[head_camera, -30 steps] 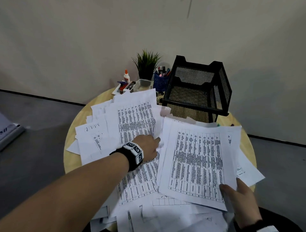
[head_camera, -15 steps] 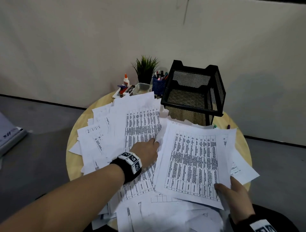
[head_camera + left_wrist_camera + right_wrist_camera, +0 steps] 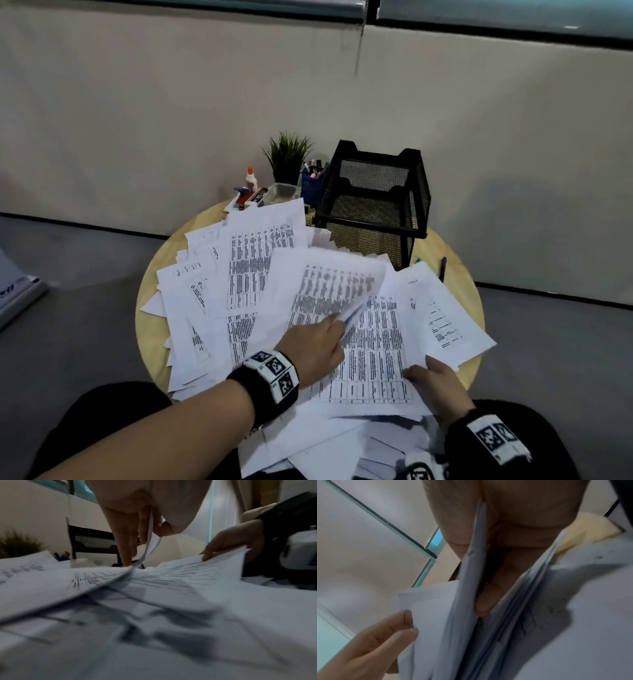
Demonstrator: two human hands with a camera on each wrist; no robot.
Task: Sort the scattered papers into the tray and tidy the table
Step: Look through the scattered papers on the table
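Printed white papers [image 3: 253, 274] lie scattered in overlapping layers over a round wooden table [image 3: 147, 301]. My left hand [image 3: 317, 346] pinches the edge of one printed sheet [image 3: 329, 284] and holds it lifted and curled above the pile; the left wrist view shows that sheet [image 3: 147, 539] between thumb and fingers. My right hand [image 3: 433, 380] grips a stack of sheets [image 3: 373, 359] at its near right corner, thumb on top; in the right wrist view its fingers [image 3: 489, 599] are wedged between the pages [image 3: 467, 588]. The black mesh tray [image 3: 373, 202] stands at the table's back.
Behind the papers stand a small potted plant [image 3: 287, 161], a glue bottle [image 3: 251, 179], a blue pen holder [image 3: 312, 185] and a clear box [image 3: 282, 193]. A pen [image 3: 443, 269] lies right of the tray. Beyond the table are grey floor and a wall.
My left hand has moved right, taken a sheet by its edge and lifted it over the stack. The right hand has drawn its stack nearer. The camera has tilted up.
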